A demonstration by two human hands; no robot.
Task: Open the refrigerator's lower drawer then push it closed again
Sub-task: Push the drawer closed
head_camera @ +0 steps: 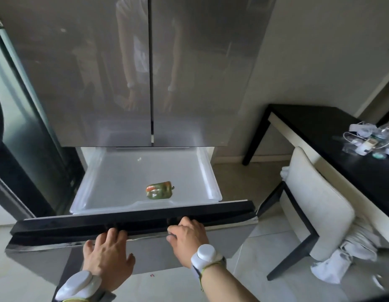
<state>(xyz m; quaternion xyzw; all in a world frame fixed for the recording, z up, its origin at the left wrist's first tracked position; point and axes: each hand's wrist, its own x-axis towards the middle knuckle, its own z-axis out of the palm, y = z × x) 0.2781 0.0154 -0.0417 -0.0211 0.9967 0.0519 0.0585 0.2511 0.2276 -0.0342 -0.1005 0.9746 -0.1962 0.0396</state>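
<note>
The refrigerator (pixel 102 68) has two tall grey upper doors, both shut. Its lower drawer (pixel 132 219) is pulled far out towards me, showing a white plastic bin (pixel 115 175). One green and orange bell pepper (pixel 159 190) lies near the bin's front. My left hand (pixel 108 251) rests on the drawer's black top edge, fingers curled over it. My right hand (pixel 187 238) grips the same edge further right, thumb under the lip. Both wrists wear white bands.
A black table (pixel 324 136) stands to the right with cables and small devices (pixel 370 140) on it. A cream chair (pixel 315 205) with white cloth draped on it sits close to the drawer's right end. A dark appliance (pixel 19 131) flanks the refrigerator on the left.
</note>
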